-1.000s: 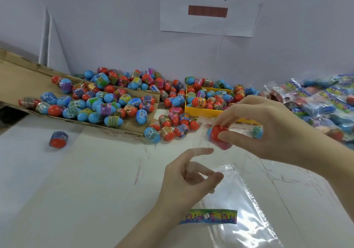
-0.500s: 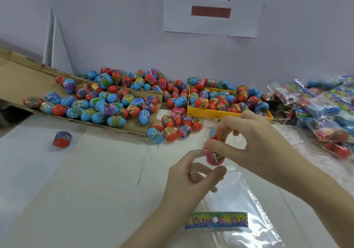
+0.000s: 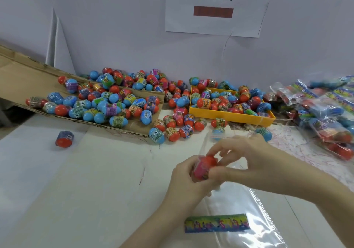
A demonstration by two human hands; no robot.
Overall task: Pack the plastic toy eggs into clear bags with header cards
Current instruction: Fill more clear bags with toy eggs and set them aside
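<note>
1. Since the earlier frames, the right hand (image 3: 247, 161) had carried the red egg (image 3: 206, 166) down from above the counter (image 3: 76, 190) and met the left hand (image 3: 188, 180); the two hands, previously apart, were now touching around the egg.
2. The red egg, with a pink band, sat between both hands just above the counter, at the mouth of the clear bag (image 3: 249, 215).
3. Right grip: thumb and fingertips pinched the egg from the right side; the remaining fingers were raised and spread.
4. Left grip: fingers curled around the egg and the bag's open edge from the left; exactly how much film it held could not be told.
5. The clear bag lay flat on the counter toward the near edge, with the header card (image 3: 217, 223) across its lower part.
6. Behind the hands, loose eggs (image 3: 168, 130) lay scattered on the counter.
7. More eggs filled the yellow tray (image 3: 229, 115) and covered the cardboard sheet (image 3: 23, 79) to the left.
8. One egg (image 3: 64, 139) stood alone at the left.
9. Packed bags (image 3: 325, 111) were piled at the right.
</note>
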